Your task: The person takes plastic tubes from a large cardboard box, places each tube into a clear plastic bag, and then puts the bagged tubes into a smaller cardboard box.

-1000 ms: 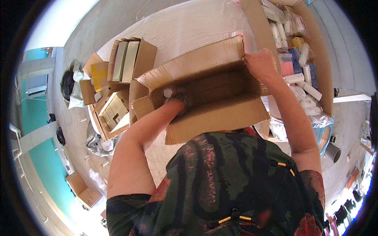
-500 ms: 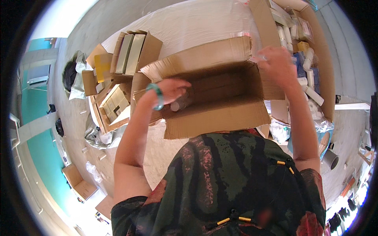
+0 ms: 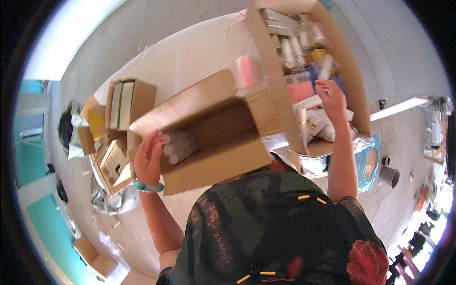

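A person's two bare hands, seen from above, are well apart. Between them, nearer the left, an open cardboard box (image 3: 216, 170) sits aslant, its long flaps folded outward. The left hand (image 3: 149, 159), with a green bracelet (image 3: 148, 186) at its wrist, is at the box's left end, fingers extended; whether it grips the cardboard there, I cannot tell. Just beside its fingertips, inside that end of the box, lie a few pale, clear-looking cylinders (image 3: 183, 147).

The right hand (image 3: 334, 102) is over a larger carton (image 3: 272, 71) to the right, packed with white tubes and wrapped goods. Its fingers are partly curled, just beside a white tube (image 3: 326, 67); whether they close on anything is unclear. On the pale-covered surface (image 3: 194, 52) beyond the open box, a pink and clear package (image 3: 247, 71) lies near the larger carton.
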`<state>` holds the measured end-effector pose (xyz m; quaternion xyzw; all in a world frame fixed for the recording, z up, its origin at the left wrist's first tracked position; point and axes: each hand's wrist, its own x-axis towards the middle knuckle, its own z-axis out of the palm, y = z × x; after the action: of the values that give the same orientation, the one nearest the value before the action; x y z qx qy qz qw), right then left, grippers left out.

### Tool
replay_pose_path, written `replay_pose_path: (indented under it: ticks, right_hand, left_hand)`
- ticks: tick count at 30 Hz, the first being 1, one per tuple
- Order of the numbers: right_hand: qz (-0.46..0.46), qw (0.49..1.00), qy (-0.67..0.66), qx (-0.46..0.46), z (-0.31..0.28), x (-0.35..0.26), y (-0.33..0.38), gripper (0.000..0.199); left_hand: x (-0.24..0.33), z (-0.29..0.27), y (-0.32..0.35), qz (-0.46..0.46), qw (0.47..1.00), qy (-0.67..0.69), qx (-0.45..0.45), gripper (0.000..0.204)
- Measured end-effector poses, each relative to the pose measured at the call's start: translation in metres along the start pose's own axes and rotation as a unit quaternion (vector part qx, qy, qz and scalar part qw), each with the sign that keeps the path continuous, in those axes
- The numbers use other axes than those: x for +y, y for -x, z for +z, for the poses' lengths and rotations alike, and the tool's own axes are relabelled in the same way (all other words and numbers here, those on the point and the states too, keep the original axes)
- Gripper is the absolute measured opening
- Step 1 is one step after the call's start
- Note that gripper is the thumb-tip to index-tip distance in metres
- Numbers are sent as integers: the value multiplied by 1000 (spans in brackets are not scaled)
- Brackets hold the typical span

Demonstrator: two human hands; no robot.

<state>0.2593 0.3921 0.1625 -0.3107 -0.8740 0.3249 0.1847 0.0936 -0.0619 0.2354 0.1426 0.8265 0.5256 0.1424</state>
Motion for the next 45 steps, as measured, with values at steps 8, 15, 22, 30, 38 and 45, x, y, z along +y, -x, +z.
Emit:
replay_pose_path:
  ticks: [8, 15, 22, 30, 38, 45]
  right_hand:
    - [25, 999, 28, 3, -23, 73, 3, 21]
    - [91, 992, 56, -64, -18, 98, -3, 23]
    - [45, 988, -40, -141, 6, 87, -23, 26]
    - [-80, 978, -122, -150, 49, 22, -45, 23]
    - [-117, 946, 24, -303, 134, -25, -19, 36]
    - [0, 889, 130, -439, 184, 2, -11, 37]
  left_hand:
    - [20, 83, -1, 34, 998, 22, -47, 31]
    - [21, 117, 13, 28, 998, 33, -45, 32]
    - [29, 128, 34, 25, 999, -28, -24, 30]
    - [35, 133, 45, -5, 997, -78, 0, 30]
    - [46, 142, 41, 1, 997, -78, 8, 27]
    - [42, 135, 39, 11, 997, -80, 7, 27]
